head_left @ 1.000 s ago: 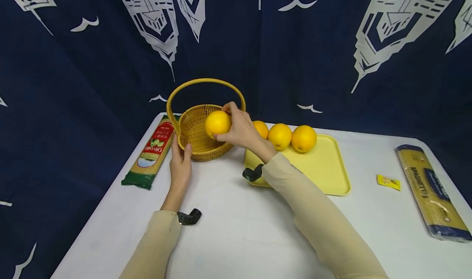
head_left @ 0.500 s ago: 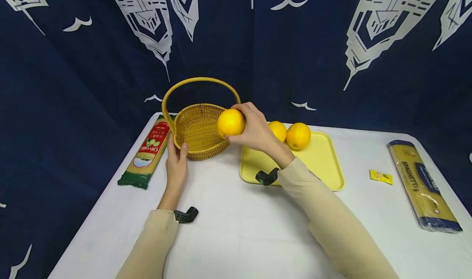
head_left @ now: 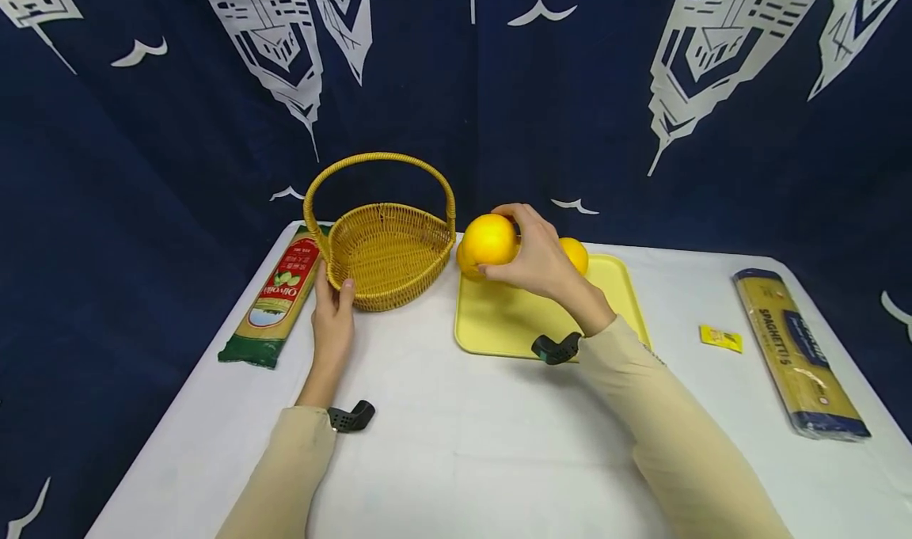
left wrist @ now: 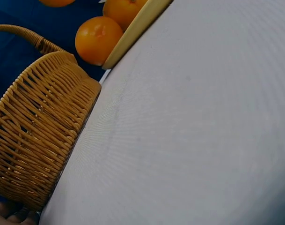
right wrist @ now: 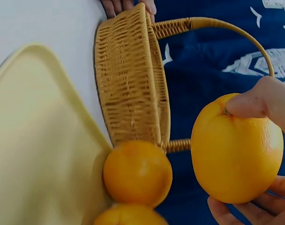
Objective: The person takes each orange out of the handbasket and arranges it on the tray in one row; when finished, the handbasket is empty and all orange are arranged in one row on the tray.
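My right hand (head_left: 537, 258) grips an orange (head_left: 490, 240) above the left back part of the yellow tray (head_left: 527, 329). In the right wrist view the thumb presses near the stem end of that orange (right wrist: 236, 154), with fingers underneath. Behind it, other oranges sit along the tray's back edge, among them one orange (head_left: 574, 256) partly covered by my hand. The wicker basket (head_left: 388, 258), with a tall arched handle, stands left of the tray and holds nothing visible. My left hand (head_left: 333, 325) holds the basket's left front side, thumb at the rim.
Left of the basket lies a green and red pasta packet (head_left: 278, 297). On the right are a small yellow sachet (head_left: 721, 339) and a long spaghetti packet (head_left: 798, 353). A dark blue printed curtain (head_left: 499, 127) hangs behind the white table (head_left: 442, 444).
My right hand has carried the orange rightward from the basket's opening to over the tray. My left hand stays at the basket. The whole view has shifted slightly.
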Motion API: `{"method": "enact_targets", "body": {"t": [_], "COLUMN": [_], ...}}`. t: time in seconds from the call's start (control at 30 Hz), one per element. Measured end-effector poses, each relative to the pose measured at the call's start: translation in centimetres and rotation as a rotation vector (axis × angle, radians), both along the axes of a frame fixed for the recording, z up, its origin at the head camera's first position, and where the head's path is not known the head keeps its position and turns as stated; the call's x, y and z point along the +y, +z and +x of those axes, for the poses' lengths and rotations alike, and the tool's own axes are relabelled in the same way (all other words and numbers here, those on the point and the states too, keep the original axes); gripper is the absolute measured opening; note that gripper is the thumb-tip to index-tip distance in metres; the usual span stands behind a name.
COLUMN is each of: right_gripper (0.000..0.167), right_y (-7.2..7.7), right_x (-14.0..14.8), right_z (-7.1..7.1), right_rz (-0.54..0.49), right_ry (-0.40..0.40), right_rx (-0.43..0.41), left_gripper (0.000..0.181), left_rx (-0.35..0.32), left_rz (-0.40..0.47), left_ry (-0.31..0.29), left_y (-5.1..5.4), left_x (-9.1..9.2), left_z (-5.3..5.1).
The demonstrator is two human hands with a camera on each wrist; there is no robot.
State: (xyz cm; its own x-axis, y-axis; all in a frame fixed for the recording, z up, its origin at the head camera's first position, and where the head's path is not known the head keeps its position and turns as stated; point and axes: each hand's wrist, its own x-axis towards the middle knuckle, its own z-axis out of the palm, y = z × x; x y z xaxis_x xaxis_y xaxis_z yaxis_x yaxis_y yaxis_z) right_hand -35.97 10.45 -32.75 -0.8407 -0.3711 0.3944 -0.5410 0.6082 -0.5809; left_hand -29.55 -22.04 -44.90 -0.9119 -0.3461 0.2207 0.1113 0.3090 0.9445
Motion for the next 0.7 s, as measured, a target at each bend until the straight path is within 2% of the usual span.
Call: {"method": "enact_targets", "body": {"t": [0.27, 0.5, 0.7], "right_gripper": [0.081, 0.079, 0.078], "right_y": [-0.7, -1.0, -0.8], "right_x": [3.6, 7.5, 11.1], "right_z": [0.0, -0.3, 0.0], "right_rz": [0.007, 0.056, 0.08], "right_ry": [-0.079, -0.152, -0.23], "right_rx": [-0.027, -0.057, -0.06], "left_gripper": [0.068, 0.069, 0.069], "left_rx": [0.025, 0.004, 0.003], "left_rz": [0.005, -0.004, 0.002], "left_ry": [-0.012, 0.001, 0.001], "left_y": [-0.1, -0.1, -0.2], "left_x": [-0.2, -0.1, -0.1], "left_z": [-0.1, 0.0, -0.3]}}
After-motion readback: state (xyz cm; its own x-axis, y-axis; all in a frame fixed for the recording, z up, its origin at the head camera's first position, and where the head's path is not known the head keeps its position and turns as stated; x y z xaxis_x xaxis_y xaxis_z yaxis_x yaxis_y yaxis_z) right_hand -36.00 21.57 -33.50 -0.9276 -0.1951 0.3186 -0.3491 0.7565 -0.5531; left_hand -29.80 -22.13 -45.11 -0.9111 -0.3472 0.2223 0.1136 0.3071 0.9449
